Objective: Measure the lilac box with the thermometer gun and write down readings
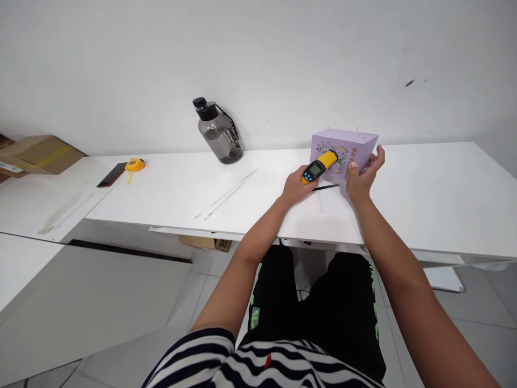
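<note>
A person's two bare hands work over a long white desk (428, 199) set against a pale wall (323, 64). Right of the frame's centre, the left hand (299, 186) is wrapped around the grip of a yellow-and-black handheld thermometer gun (320, 165) with a small grey screen and blue buttons. Its yellow nose points up and to the right, in front of a lilac cardboard box (351, 144) printed with colourful plant-like curls and lettering. The right hand (362, 175) grips that box at its right side, thumb on the printed front and fingers around the far edge. The box is tilted; whether its bottom touches the desk cannot be told. A thin black stick (328, 187) lies just beside the left hand.

In the upper middle, a smoky grey plastic bottle with a black cap and strap (220, 134) stands near the wall. Toward the left edge, a yellow tape measure (135, 164) lies beside a flat dark rectangular object (112, 175), and a brown cardboard carton (42, 154) sits farther left. Below are the wearer's striped shirt (283, 366) and black trousers with green marks (323, 318).
</note>
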`<control>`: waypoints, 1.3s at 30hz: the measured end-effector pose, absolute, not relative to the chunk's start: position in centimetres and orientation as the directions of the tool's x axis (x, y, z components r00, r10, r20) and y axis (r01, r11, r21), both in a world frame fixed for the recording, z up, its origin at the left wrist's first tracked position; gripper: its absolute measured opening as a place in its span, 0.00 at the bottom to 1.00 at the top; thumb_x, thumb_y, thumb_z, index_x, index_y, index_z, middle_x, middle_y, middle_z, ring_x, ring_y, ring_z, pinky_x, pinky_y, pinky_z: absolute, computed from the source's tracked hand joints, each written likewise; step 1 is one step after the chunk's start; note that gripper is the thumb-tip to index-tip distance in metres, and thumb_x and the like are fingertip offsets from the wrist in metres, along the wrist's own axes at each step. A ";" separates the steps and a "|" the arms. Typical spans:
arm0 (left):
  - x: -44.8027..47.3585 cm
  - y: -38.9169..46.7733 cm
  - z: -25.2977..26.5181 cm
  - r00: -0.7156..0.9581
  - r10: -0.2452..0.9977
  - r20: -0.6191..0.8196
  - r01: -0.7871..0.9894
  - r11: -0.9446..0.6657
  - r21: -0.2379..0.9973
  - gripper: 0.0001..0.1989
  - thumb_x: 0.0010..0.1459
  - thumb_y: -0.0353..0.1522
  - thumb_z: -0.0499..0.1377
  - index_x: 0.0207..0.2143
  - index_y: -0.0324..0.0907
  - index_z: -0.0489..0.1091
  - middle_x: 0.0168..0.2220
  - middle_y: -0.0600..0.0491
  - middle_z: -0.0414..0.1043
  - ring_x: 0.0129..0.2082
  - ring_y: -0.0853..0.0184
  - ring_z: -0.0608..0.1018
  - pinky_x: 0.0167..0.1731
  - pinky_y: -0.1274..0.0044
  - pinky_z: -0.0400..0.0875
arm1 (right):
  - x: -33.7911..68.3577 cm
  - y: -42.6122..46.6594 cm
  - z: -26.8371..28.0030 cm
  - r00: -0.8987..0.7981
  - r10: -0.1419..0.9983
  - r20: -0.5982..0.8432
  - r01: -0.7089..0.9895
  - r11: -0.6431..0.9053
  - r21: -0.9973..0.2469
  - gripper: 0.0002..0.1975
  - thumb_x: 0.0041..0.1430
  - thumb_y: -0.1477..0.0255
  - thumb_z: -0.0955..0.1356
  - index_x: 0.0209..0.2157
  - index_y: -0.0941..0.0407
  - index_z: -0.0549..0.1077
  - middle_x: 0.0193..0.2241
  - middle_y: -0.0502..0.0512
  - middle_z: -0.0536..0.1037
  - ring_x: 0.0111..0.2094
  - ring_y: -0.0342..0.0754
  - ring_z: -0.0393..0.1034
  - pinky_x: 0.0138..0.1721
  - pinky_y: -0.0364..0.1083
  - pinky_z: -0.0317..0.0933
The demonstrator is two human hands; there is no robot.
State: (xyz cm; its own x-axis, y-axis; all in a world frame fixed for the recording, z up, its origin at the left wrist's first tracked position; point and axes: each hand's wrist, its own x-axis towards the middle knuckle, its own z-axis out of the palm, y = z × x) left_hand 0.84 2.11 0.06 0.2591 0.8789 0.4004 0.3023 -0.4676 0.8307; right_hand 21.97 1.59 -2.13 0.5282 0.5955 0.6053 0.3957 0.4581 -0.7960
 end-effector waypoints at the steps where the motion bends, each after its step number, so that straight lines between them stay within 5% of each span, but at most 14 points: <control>1: 0.8 2.1 0.0 0.256 0.880 0.399 0.308 -0.466 0.830 0.20 0.53 0.32 0.67 0.50 0.44 0.73 0.40 0.53 0.80 0.38 0.65 0.80 0.39 0.75 0.71 | 21.9 1.6 -2.1 0.529 0.595 0.605 0.395 0.458 -0.796 0.45 0.54 0.53 0.70 0.68 0.51 0.51 0.54 0.61 0.65 0.57 0.59 0.67 0.63 0.66 0.57; 14: 1.0 1.8 0.3 0.266 0.860 0.436 0.345 -0.507 0.790 0.21 0.53 0.30 0.67 0.51 0.44 0.73 0.46 0.51 0.81 0.43 0.62 0.81 0.42 0.74 0.72 | 21.9 1.4 -2.2 0.507 0.559 0.656 0.402 0.520 -0.754 0.41 0.52 0.61 0.68 0.65 0.51 0.49 0.54 0.62 0.67 0.56 0.56 0.69 0.63 0.64 0.61; 39: 1.1 1.5 0.9 0.286 0.800 0.528 0.369 -0.601 0.709 0.18 0.53 0.27 0.66 0.47 0.44 0.71 0.50 0.47 0.75 0.50 0.60 0.77 0.49 0.71 0.72 | 22.1 1.7 -2.4 0.516 0.558 0.649 0.408 0.506 -0.760 0.41 0.53 0.58 0.68 0.64 0.51 0.49 0.53 0.62 0.67 0.56 0.58 0.69 0.63 0.64 0.61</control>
